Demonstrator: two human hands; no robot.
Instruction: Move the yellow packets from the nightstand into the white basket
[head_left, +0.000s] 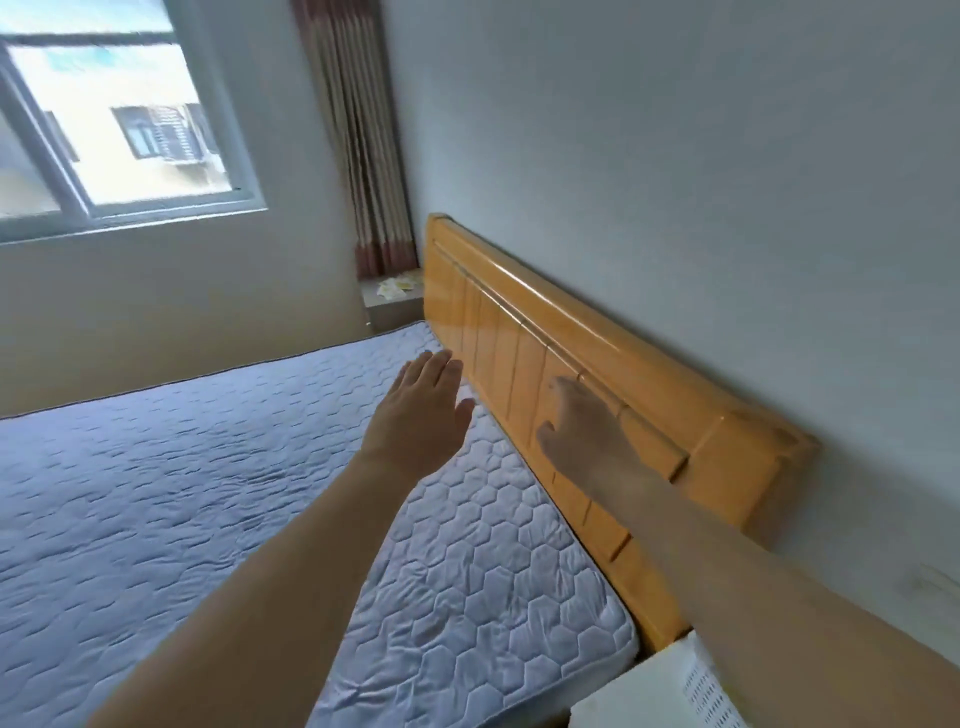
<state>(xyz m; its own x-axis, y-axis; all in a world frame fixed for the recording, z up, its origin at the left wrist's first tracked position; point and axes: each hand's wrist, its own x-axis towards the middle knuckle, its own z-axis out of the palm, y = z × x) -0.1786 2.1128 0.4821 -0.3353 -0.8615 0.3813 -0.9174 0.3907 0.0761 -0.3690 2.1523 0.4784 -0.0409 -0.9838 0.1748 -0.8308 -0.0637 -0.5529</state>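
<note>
Daylight is pouring through the window (119, 130) at ten o'clock, glaring off the headboard (524, 312); the right hand (582, 431) is blurring, edges are bending.

Both arms reach over the mattress (260, 493): left hand (423, 410) flat mid-frame, right hand (582, 431) blurred against the headboard (519, 322). Yellow packets (396, 287) lie on the nightstand (389, 312) at upper centre.
</note>
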